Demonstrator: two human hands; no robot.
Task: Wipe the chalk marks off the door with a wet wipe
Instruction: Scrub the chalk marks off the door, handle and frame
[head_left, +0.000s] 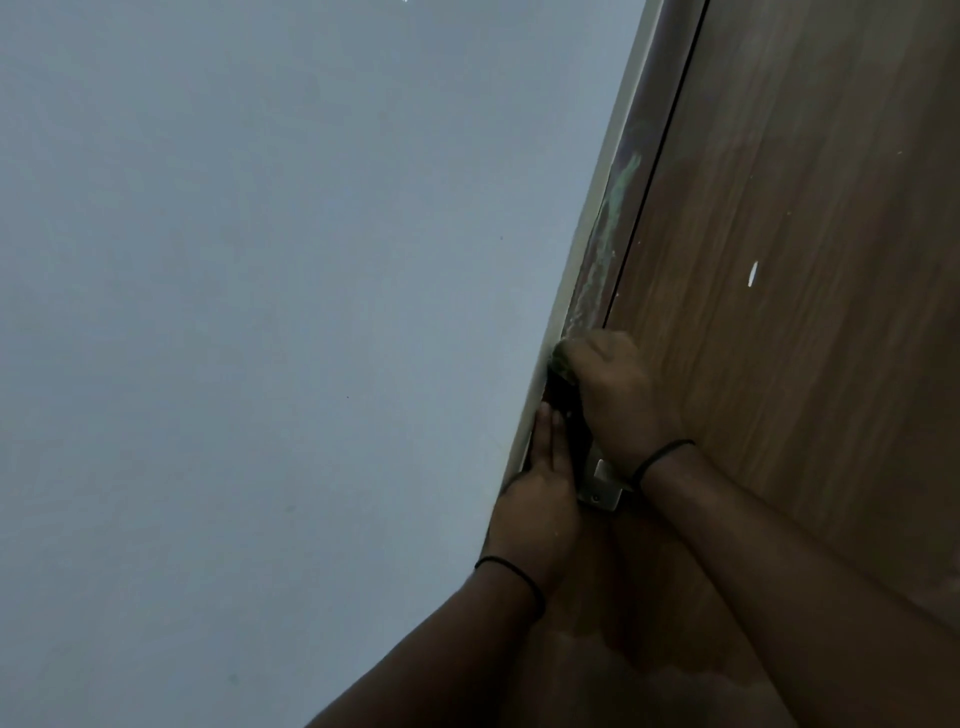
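Gripping a wet wipe (562, 364), your right hand (618, 395) presses it on the door (810, 260) edge, below green chalk marks (618, 197). Your left hand (540, 499), fingers straight, rests just below, beside the metal latch plate (602, 486).

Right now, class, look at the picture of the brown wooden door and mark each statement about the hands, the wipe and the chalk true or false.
1. The right hand presses a crumpled wet wipe against the door frame. True.
2. The green chalk marks lie below both hands. False: they run above the hands.
3. The left hand rests with straight fingers along the frame edge. True.
4. The wrists are bare. False: each wears a thin black band.
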